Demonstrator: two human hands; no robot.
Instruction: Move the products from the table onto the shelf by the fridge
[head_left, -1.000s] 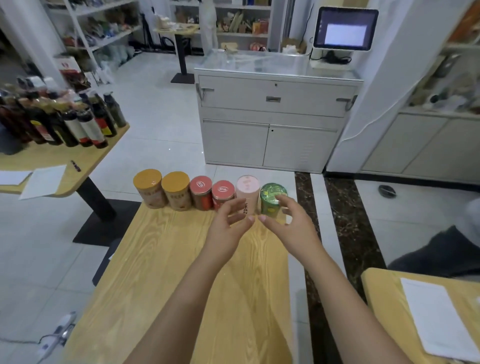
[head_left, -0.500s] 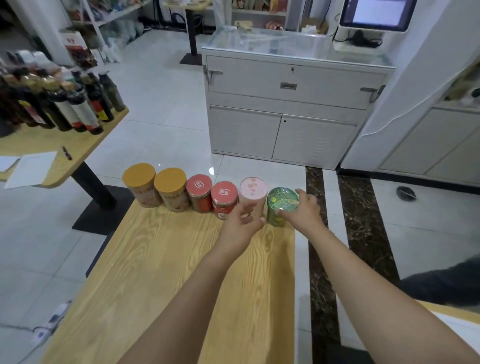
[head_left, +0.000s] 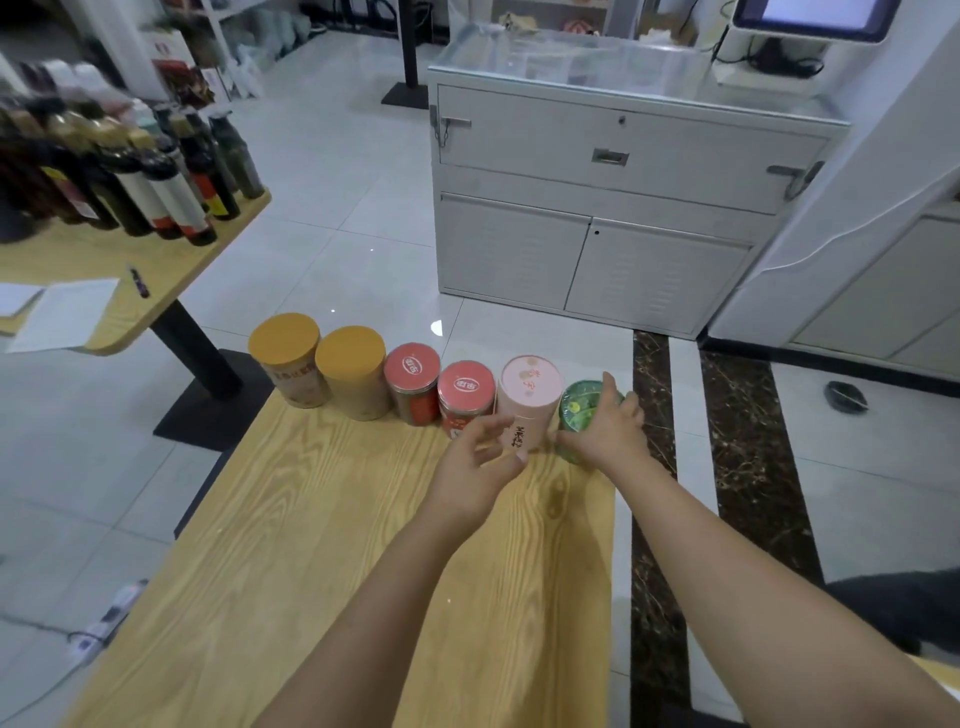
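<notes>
Six cans line the far edge of the table (head_left: 332, 519): from the left, two yellow cans (head_left: 284, 358), two red cans (head_left: 466, 397), a pink can (head_left: 531, 395) and, at the right end, a green can (head_left: 579, 410). Right hand (head_left: 610, 431) curls round the green can from its right side. Left hand (head_left: 475, 467) is spread and loosely curved just near of the pink can; whether it touches it I cannot tell.

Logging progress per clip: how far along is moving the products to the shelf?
Done: nothing visibly; six cans stand in a row on the table. In hand: the right hand grips the green can; the left hand hovers open at the pink can. Left: all six cans to shelve.
</notes>
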